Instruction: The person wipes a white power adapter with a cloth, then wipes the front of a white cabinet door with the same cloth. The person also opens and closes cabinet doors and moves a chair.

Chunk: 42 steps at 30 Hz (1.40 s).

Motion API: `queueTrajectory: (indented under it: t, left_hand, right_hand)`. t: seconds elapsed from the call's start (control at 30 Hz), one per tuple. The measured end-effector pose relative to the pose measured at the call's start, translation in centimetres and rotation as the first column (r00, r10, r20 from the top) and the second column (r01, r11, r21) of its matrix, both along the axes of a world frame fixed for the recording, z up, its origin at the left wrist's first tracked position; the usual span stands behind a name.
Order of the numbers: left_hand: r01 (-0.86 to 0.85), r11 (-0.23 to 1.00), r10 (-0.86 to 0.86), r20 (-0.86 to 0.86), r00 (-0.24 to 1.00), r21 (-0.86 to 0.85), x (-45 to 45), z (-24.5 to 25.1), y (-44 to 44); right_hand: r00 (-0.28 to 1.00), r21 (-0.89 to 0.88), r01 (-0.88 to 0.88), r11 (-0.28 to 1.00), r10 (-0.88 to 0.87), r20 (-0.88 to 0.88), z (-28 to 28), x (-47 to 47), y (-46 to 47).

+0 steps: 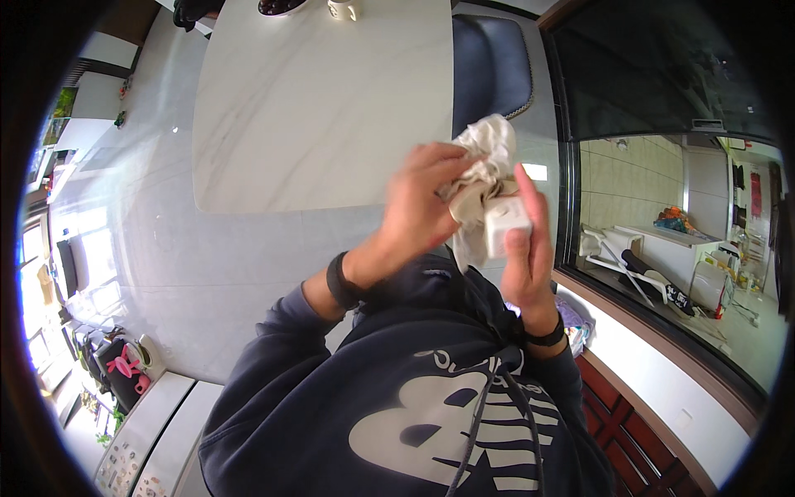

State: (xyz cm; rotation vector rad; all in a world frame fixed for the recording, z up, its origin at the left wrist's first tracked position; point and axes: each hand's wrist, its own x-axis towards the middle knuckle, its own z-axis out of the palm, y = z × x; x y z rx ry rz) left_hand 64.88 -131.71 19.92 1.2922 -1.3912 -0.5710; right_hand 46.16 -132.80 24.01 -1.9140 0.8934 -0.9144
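Note:
My left hand (422, 196) grips a crumpled whitish cloth (487, 146), its fingers bent over the folds. Between finger and thumb, my right hand (531, 245) holds a small white box-shaped object (506, 223); motion blur and the fingers hide what it is exactly. The cloth bunches against the far side of the white object, and one loose end hangs below it. Both hands are raised in front of my chest, just off the near right corner of a pale marble-patterned table (323, 118).
A white mug (343, 9) and a bowl of dark round items (282, 6) stand at the table's far edge. A dark padded chair (490, 65) is tucked along its right side. Farther right is a framed glass partition (633, 81). A white refrigerator (168, 428) stands behind left.

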Motion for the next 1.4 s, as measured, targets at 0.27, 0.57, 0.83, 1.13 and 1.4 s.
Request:
queueTrajectory:
  t: [0.27,0.57,0.83,1.13,1.4]
  left_hand:
    - [-0.006,0.987,0.046,-0.239,0.970,0.163,2.0,0.4,1.3]
    - [0.054,0.992,-0.024,0.253,0.967,-0.115,-1.2,3.2,3.5]
    - [-0.139,0.988,0.150,0.219,0.964,-0.064,2.4,0.5,2.3]
    - [0.160,0.981,-0.101,0.410,0.906,-0.110,3.9,3.3,7.1]
    - [0.247,0.968,-0.211,0.385,0.898,-0.045,2.2,4.3,7.7]
  right_hand:
    - [0.791,0.538,-0.092,0.838,-0.267,0.551,0.4,-2.2,-1.7]
    - [0.937,0.384,0.120,0.915,-0.232,0.260,0.1,0.3,0.2]
    - [0.909,0.604,-0.091,0.792,-0.182,0.375,1.1,-0.5,1.4]
    - [0.914,0.646,-0.052,0.762,-0.225,0.338,0.5,0.4,1.2]
    - [0.932,0.590,-0.096,0.801,-0.136,0.336,0.8,2.0,2.2]
